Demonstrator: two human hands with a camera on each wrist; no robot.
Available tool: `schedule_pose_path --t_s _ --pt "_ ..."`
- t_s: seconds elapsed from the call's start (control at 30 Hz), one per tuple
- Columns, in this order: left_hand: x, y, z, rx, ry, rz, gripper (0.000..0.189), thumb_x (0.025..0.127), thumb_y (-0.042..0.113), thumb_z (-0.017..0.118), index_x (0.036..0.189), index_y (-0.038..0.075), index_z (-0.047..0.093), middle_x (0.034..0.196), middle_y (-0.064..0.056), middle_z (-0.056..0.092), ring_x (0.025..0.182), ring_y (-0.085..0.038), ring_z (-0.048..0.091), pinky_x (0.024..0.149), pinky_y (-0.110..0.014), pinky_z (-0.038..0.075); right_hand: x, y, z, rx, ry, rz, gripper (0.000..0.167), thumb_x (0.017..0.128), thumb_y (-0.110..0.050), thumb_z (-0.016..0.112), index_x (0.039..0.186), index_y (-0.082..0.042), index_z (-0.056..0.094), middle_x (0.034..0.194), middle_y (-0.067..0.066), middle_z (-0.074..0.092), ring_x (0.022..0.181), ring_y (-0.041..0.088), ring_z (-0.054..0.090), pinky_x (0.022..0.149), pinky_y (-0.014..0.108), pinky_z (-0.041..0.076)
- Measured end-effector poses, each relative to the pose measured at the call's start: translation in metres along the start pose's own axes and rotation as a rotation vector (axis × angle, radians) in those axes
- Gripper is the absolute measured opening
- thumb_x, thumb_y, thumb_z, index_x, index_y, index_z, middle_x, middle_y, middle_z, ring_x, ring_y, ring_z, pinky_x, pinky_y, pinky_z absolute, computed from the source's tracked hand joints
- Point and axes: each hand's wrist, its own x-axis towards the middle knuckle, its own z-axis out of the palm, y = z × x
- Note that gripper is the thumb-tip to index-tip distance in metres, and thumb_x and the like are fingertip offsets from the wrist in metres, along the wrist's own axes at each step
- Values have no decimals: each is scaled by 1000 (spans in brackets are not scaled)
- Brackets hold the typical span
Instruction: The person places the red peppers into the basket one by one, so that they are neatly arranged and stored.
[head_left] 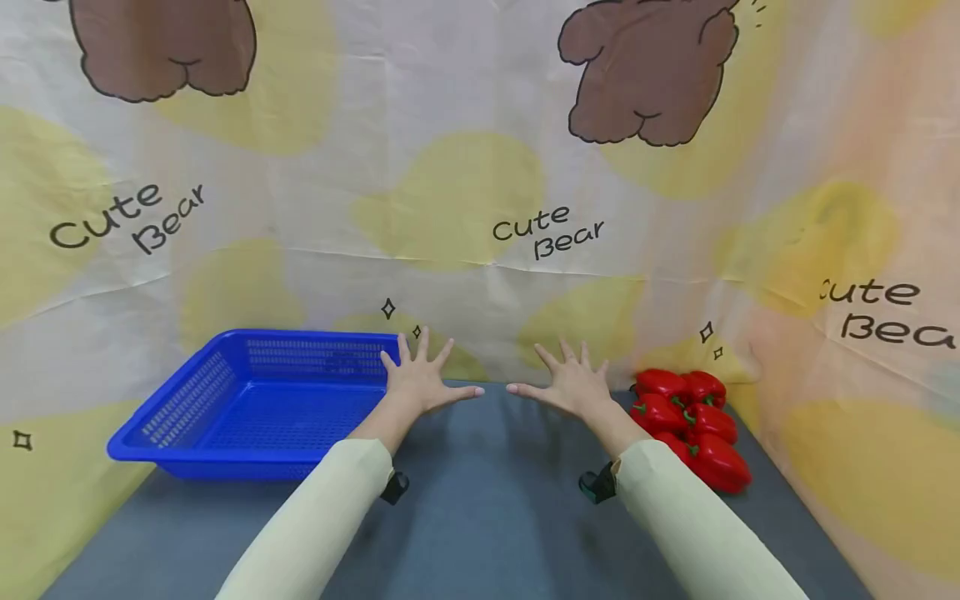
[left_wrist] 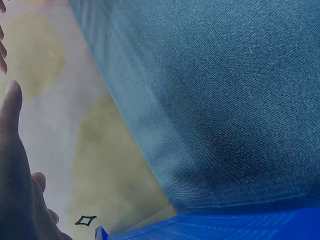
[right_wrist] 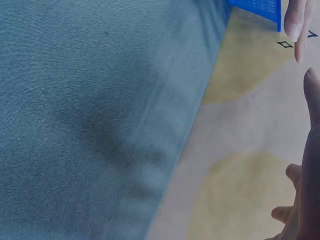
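Note:
Both hands are held out with fingers spread, and neither holds anything. The left hand [head_left: 416, 385] is nearest to the right end of a blue plastic basket [head_left: 285, 456], overlapping its corner in the head view. Its thumb points toward the thumb of the right hand [head_left: 576, 386], with a gap between the two. To the right of that hand lies a cluster of several glossy red bell peppers [head_left: 712, 422] with green stems; the right forearm partly hides them. In the left wrist view the basket's wall [left_wrist: 225, 227] shows along the bottom edge.
A blue-grey cloth [head_left: 472, 517] covers the table. Behind it hangs a pale curtain [head_left: 450, 208] with yellow patches, brown bears and lettering, which also runs along the right side. Each wrist wears a small black camera [head_left: 597, 483].

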Motion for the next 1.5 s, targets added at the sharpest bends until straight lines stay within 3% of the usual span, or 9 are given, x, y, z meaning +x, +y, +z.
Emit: schedule_pose_path --t_s 0.23,0.43,0.67,0.83,0.93,1.07,1.2,1.33,1.5 --pt "0 -4 4 -25 3 11 106 77 91 46 162 35 15 171 -17 -3 153 -55 -2 115 -77 9 -1 0 6 -19 7 5 101 78 -89 43 160 -31 30 169 19 18 153 54 10 110 83 6" --pt "-13 -19 -10 -81 49 21 107 77 92 44 162 35 14 171 -14 -4 153 -55 -3 115 -77 9 0 -10 8 18 34 -5 101 78 -90 43 160 -32 30 168 19 21 153 53 11 111 82 8" --pt "-49 -55 -34 -170 139 45 105 81 88 46 163 34 9 171 -14 -4 155 -50 -3 116 -75 4 0 -36 12 159 136 -45 98 81 -82 53 160 -29 29 167 20 24 153 52 15 111 81 15" --pt "-87 -94 -35 -307 289 8 96 89 76 50 163 24 17 170 -19 7 154 -50 4 117 -74 7 -3 -62 21 310 259 -35 92 86 -73 57 159 -23 33 165 20 29 152 49 21 114 76 20" --pt "-110 -121 -30 -431 492 -55 81 96 56 59 159 14 32 165 -23 25 153 -49 18 118 -71 16 -7 -80 29 460 320 -23 88 88 -69 58 158 -22 34 164 18 31 152 45 25 115 72 24" --pt "-132 -159 -25 -564 854 -160 55 94 25 68 143 3 53 150 -26 48 145 -47 35 119 -63 25 -14 -103 39 717 377 -26 83 90 -62 62 157 -23 35 164 10 34 152 38 30 114 67 31" --pt "-142 -194 -24 -695 1100 -403 53 93 19 66 142 5 54 144 -25 52 141 -41 39 118 -54 26 -22 -125 45 921 441 -41 78 91 -54 67 156 -25 36 163 1 37 150 31 34 116 64 32" --pt "-145 -220 -22 -784 1163 -594 61 92 24 65 149 15 45 150 -20 43 144 -32 34 120 -45 24 -25 -149 47 997 512 -60 75 91 -49 69 156 -27 37 161 -2 39 150 28 36 116 64 31" --pt "-153 -251 -22 -812 1056 -711 72 93 28 61 158 19 32 164 -12 22 154 -25 16 127 -37 14 -25 -195 48 1085 486 -60 78 90 -51 69 157 -28 35 161 2 38 150 30 36 115 63 33"
